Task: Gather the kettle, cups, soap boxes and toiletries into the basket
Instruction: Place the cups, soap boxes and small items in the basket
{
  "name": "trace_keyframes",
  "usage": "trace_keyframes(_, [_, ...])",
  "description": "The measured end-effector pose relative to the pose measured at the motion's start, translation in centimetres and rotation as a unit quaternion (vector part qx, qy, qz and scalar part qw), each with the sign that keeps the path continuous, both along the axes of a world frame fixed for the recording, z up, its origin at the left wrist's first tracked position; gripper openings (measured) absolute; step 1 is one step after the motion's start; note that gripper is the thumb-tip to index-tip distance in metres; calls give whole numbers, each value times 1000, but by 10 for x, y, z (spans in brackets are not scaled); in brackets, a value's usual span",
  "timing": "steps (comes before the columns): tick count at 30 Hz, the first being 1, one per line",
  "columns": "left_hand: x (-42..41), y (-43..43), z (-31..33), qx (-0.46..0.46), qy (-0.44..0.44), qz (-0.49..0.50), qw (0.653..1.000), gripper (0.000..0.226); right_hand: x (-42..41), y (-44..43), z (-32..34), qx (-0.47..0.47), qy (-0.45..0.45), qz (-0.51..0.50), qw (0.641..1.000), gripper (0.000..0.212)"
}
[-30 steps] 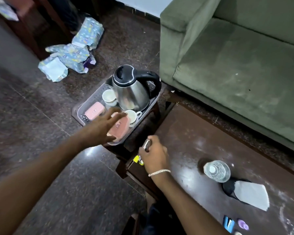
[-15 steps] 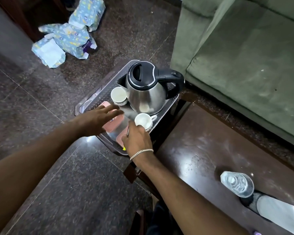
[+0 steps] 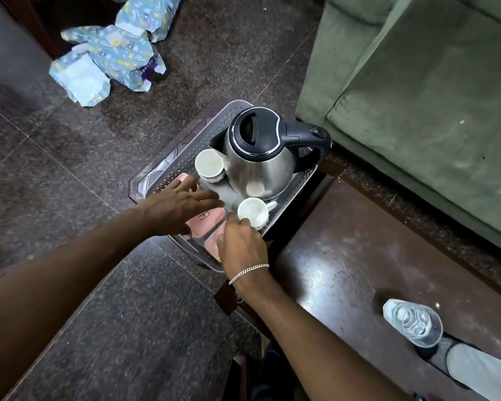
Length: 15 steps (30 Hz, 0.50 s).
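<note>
A grey perforated basket (image 3: 182,149) stands on a low dark stand beside the table. In it are a steel kettle (image 3: 258,160) with a black lid and handle, a white cup (image 3: 209,165) to its left, and a second white cup (image 3: 254,212) in front of it. Pink soap boxes (image 3: 211,222) lie at the near end. My left hand (image 3: 180,208) lies flat on the soap boxes with its fingers spread. My right hand (image 3: 243,246) reaches into the basket's near end. Its fingers curl down beside the front cup, hiding whatever they hold.
A green sofa (image 3: 417,96) fills the right side. The dark wooden table (image 3: 344,270) at lower right carries a clear water bottle (image 3: 412,322) on its side and a white sheet (image 3: 480,371). Blue patterned packets (image 3: 110,53) lie on the stone floor at upper left.
My right hand left the table's corner with a small yellow-tipped item and went into the basket's near end. The left hand stayed on the soap boxes. The view shifted toward the basket.
</note>
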State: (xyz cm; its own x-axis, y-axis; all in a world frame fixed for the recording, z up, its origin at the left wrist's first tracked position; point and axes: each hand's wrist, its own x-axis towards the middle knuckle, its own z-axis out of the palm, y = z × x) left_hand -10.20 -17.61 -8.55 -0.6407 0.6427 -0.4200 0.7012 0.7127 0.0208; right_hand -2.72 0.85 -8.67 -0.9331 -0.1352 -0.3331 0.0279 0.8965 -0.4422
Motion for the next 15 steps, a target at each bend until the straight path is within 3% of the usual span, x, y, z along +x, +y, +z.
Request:
trace_keyframes(7, [0, 1, -3, -3, -21, 16, 1000, 112, 3, 3, -5, 20, 15, 12, 1000, 27])
trace_keyframes(15, [7, -1, 8, 28, -31, 42, 998, 116, 7, 23, 3, -25, 44, 18, 999, 41])
